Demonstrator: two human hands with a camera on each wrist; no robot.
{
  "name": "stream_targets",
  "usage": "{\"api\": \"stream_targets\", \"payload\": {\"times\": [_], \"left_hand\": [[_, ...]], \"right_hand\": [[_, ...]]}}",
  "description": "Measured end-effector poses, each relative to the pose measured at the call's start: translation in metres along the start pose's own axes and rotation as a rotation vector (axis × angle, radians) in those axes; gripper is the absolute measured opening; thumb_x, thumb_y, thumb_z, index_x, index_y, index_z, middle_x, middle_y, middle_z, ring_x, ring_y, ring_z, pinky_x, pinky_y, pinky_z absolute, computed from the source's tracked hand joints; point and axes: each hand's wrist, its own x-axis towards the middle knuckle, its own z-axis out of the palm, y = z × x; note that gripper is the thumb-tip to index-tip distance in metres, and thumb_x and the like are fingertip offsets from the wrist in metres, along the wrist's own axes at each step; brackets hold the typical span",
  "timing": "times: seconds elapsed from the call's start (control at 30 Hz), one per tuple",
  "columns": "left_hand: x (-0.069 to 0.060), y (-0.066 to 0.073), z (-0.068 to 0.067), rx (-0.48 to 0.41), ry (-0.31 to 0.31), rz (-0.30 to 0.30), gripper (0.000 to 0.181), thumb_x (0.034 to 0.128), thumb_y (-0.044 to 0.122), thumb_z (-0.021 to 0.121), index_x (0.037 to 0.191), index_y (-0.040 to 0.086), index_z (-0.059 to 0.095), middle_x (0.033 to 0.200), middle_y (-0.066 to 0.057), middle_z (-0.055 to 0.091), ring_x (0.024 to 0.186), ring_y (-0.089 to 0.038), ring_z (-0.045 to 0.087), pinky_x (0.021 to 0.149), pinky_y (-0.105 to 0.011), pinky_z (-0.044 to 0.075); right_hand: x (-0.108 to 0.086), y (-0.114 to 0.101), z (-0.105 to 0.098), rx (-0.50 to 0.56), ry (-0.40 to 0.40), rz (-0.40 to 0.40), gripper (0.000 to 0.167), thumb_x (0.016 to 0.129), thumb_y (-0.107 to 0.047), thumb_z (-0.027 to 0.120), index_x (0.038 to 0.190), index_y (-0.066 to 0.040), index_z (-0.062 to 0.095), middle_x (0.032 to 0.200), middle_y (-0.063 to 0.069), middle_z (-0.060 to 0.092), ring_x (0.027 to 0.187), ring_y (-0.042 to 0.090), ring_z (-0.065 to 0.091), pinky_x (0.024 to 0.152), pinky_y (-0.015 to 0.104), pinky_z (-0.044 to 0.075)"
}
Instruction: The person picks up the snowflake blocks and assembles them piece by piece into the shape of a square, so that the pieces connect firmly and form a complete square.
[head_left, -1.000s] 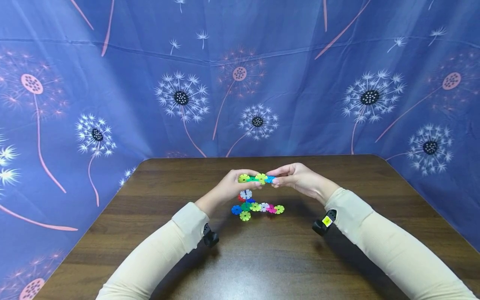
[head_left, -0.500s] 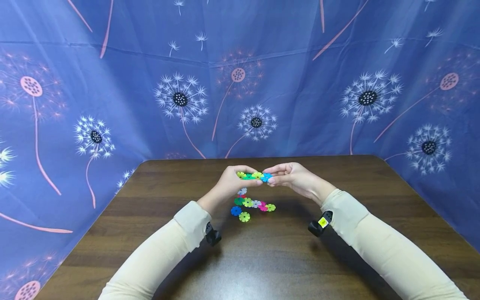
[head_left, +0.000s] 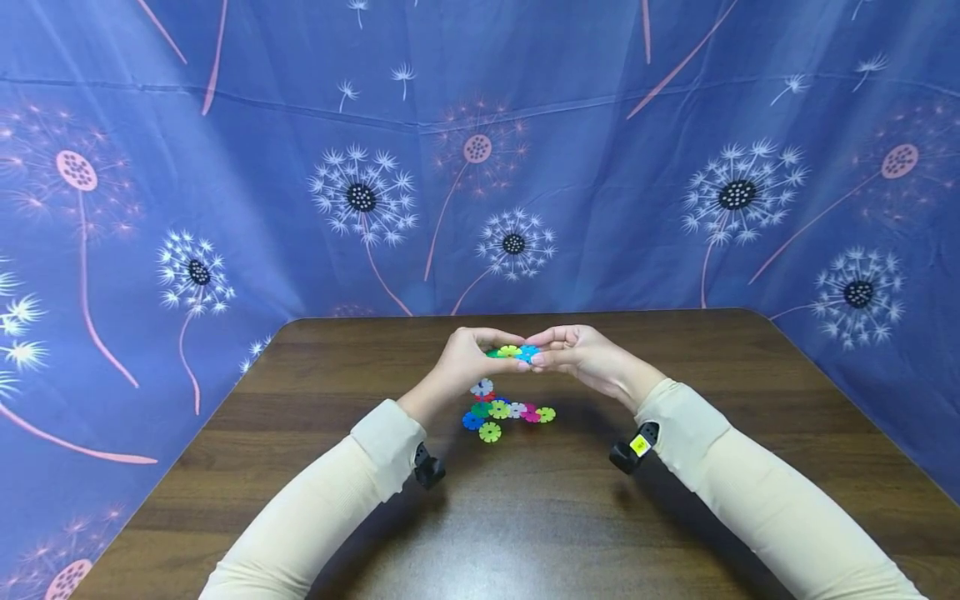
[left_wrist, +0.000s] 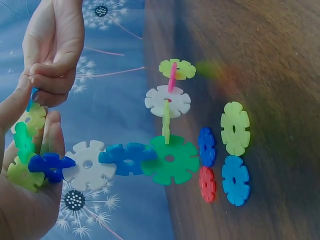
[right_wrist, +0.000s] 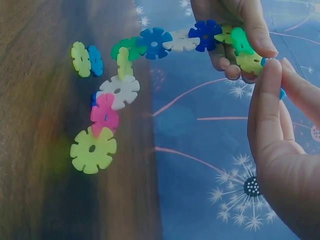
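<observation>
My left hand (head_left: 467,360) holds a linked chain of notched plastic discs above the table. In the left wrist view, a dark blue disc (left_wrist: 51,167), a white disc (left_wrist: 89,165), a blue disc (left_wrist: 128,159) and a green disc (left_wrist: 176,160) hang in line from that hand. Beyond them the chain turns through a white disc (left_wrist: 167,101) and a pink disc (right_wrist: 105,116) to a yellow-green end disc (right_wrist: 93,151). With thumb and fingertips, my right hand (head_left: 588,358) pinches a light blue disc (head_left: 528,353) against the yellow-green disc (right_wrist: 248,63) beside my left fingers. Fingers partly hide that joint.
Loose on the brown table (head_left: 525,517) lie a yellow-green disc (left_wrist: 235,129), a light blue disc (left_wrist: 235,181), a dark blue disc (left_wrist: 206,146) and a red disc (left_wrist: 207,184). A blue dandelion-print cloth (head_left: 600,167) hangs behind the table.
The right hand has shifted slightly left with the light blue disc, closer to the left hand. The left fingers now cover more of the held discs.
</observation>
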Motion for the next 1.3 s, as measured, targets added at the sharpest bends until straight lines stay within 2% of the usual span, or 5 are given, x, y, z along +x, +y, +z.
{"api": "stream_targets", "payload": {"times": [0.3, 0.53, 0.77, 0.93, 1.3], "left_hand": [[0.0, 0.002, -0.004, 0.031, -0.025, 0.017, 0.03, 0.0727, 0.031, 0.086, 0.098, 0.019, 0.078, 0.096, 0.003, 0.075, 0.091, -0.017, 0.064, 0.068, -0.029, 0.054], [0.004, 0.007, -0.008, 0.062, -0.004, 0.001, 0.03, 0.0733, 0.035, 0.085, 0.099, 0.022, 0.078, 0.099, 0.007, 0.074, 0.098, -0.011, 0.062, 0.077, -0.031, 0.054], [0.008, 0.009, -0.012, 0.028, -0.008, -0.043, 0.031, 0.0748, 0.032, 0.084, 0.102, 0.02, 0.077, 0.091, 0.001, 0.075, 0.077, -0.015, 0.07, 0.081, -0.043, 0.056], [0.012, 0.011, -0.015, 0.029, -0.01, -0.049, 0.031, 0.0752, 0.034, 0.084, 0.103, 0.022, 0.077, 0.097, 0.002, 0.074, 0.073, -0.017, 0.069, 0.075, -0.043, 0.057], [0.022, 0.015, -0.021, 0.022, 0.041, -0.028, 0.029, 0.0765, 0.037, 0.082, 0.103, 0.025, 0.077, 0.093, 0.002, 0.074, 0.062, -0.02, 0.063, 0.06, -0.034, 0.055]], "right_hand": [[-0.002, 0.006, 0.001, 0.059, 0.009, 0.018, 0.019, 0.091, 0.005, 0.058, 0.105, -0.008, 0.06, 0.088, 0.0, 0.074, 0.085, 0.011, 0.07, 0.088, 0.026, 0.053], [-0.01, 0.02, -0.006, 0.045, -0.09, 0.058, 0.013, 0.092, 0.0, 0.06, 0.102, -0.007, 0.065, 0.094, 0.003, 0.074, 0.09, 0.015, 0.07, 0.087, 0.03, 0.055], [-0.012, 0.037, 0.019, -0.129, -0.176, 0.131, 0.039, 0.089, -0.004, 0.067, 0.118, 0.019, 0.056, 0.1, 0.011, 0.074, 0.088, 0.017, 0.071, 0.085, 0.035, 0.056], [-0.003, 0.049, 0.043, -0.303, -0.058, 0.176, 0.035, 0.087, -0.004, 0.069, 0.113, 0.017, 0.062, 0.102, 0.021, 0.072, 0.088, 0.027, 0.072, 0.085, 0.038, 0.056], [0.017, 0.068, 0.078, -0.686, 0.199, 0.235, 0.029, 0.073, -0.015, 0.085, 0.092, 0.003, 0.073, 0.079, 0.008, 0.071, 0.061, 0.02, 0.07, 0.068, 0.033, 0.059]]}}
